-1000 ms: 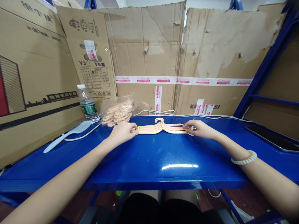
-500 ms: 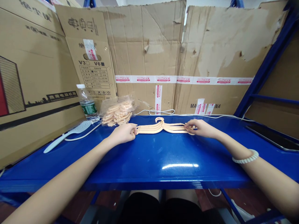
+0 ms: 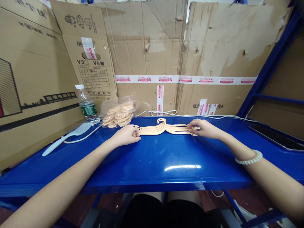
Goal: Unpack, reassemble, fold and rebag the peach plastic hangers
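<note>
Several peach-coloured clothes hangers lie stacked flat on the blue table, their hooks together and pointing away from me. At the stack's left end is my left hand, its fingers curled round the hanger tips. My right hand grips the opposite end between thumb and fingers, and partly covers those tips. A clear plastic bag of similar peach-coloured pieces sits beyond my left hand.
On the left stand a water bottle and a pale hairbrush. A dark phone-like slab lies at the right. Cardboard sheets wall the back, with a white cable along their foot.
The view has shifted slightly, so most things appear a little further left. Both hands stay at the ends of the hanger stack, with the left fingers a touch lower.
</note>
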### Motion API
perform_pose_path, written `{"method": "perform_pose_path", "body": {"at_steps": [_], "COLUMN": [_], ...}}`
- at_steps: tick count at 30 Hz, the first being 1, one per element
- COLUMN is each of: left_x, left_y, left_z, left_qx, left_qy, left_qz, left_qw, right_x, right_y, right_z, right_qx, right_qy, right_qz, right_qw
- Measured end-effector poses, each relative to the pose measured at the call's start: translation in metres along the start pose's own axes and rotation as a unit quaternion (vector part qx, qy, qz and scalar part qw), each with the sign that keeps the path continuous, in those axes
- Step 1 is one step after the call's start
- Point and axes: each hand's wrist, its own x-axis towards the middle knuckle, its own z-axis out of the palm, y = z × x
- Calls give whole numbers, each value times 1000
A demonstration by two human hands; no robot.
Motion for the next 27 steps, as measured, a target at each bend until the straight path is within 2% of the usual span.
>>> {"method": "perform_pose_path", "body": {"at_steps": [11, 18, 23, 27], "left_x": [0, -6, -13, -20], "left_y": [1, 29, 51, 58], "left_z": [0, 1, 19, 29], "left_qx": [-95, -207, -288, -324], "left_qy": [16, -17, -44, -35], "left_qz": [20, 33, 48, 101], "left_qw": [995, 978, 955, 940], "right_x": [2, 5, 12, 17], "right_y": [-5, -7, -11, -10], "right_z": [-1, 3, 12, 18], "right_qx": [1, 20, 11, -8], "right_qy": [12, 12, -2, -20], "right_qz": [2, 6, -9, -24], "right_qw": [1000, 1000, 1000, 999]}}
